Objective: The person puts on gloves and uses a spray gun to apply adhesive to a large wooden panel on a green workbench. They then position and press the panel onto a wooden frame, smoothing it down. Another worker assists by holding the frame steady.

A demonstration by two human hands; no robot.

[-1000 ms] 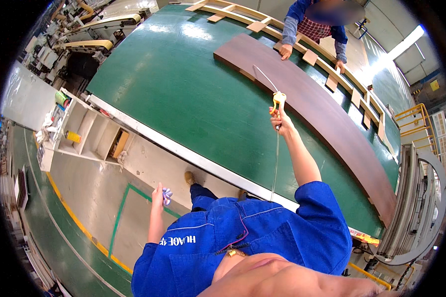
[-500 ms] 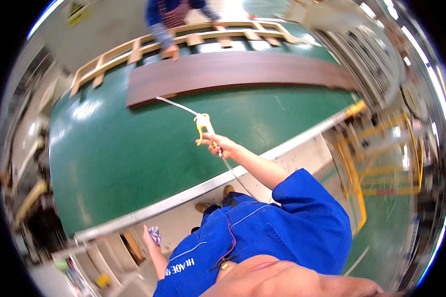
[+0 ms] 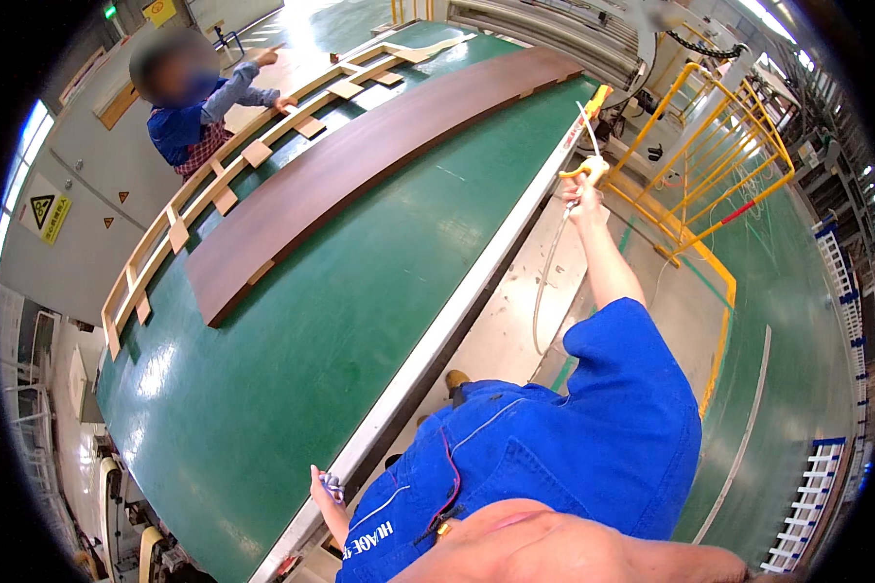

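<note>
My right hand is stretched forward and grips a pale yellow air blow gun with a thin nozzle pointing up, just past the metal edge of the big green table. A pale hose hangs from the gun toward the floor. Low by my side, my left hand is closed round a small purple-and-white object. A long curved dark brown board lies on the table, well away from both hands.
A curved light wooden frame with small blocks runs along the table's far side, where another person in blue leans over it. Yellow railings stand to my right. Green floor with white lines lies beyond.
The view has swung round. My right hand with the air gun has moved from over the green table to beyond its metal edge. My left hand stays low by my side.
</note>
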